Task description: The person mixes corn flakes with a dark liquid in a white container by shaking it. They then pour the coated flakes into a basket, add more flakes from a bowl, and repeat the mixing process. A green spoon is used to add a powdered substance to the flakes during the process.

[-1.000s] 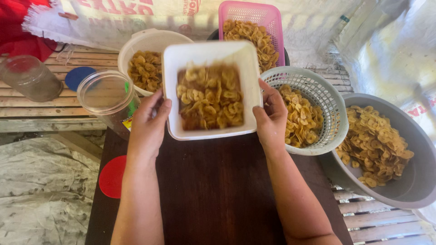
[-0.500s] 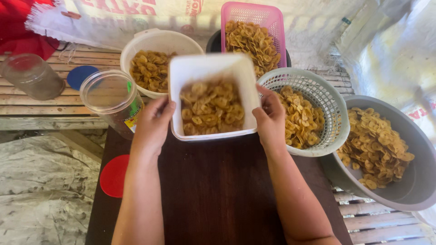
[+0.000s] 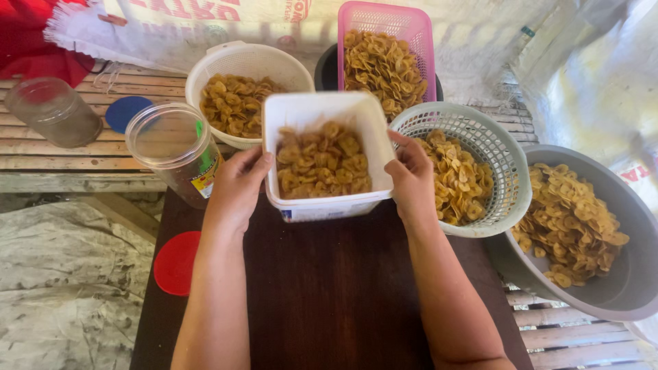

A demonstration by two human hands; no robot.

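gripping a white square tub [image 3: 322, 116] of golden chips [image 3: 321, 164] from both sides, over the far edge of a dark wooden table [image 3: 329, 294]. left hand [image 3: 236, 186] clasping the tub's left wall, fingers curled tight against it, thumb near the rim. right hand [image 3: 411, 177] pressing the right wall, fingers folded shut on the rim. tub tilting slightly toward the camera, chips piling toward its near side.

sitting just left of the tub: a clear plastic jar [image 3: 175, 151], open-topped, touching the table's corner. lying below it on the table's left edge: a red lid [image 3: 177, 262]. standing behind the tub: a white round bowl [image 3: 250, 58] of chips and a pink basket [image 3: 387, 17] heaped with chips. resting at the right, just beside the right hand: a pale green round basket [image 3: 504, 161] of chips, and further right a grey basin [image 3: 617, 288] holding more. waiting at the far left on a slatted bench [image 3: 62, 164]: a second clear jar [image 3: 51, 109] and a blue lid [image 3: 127, 112].
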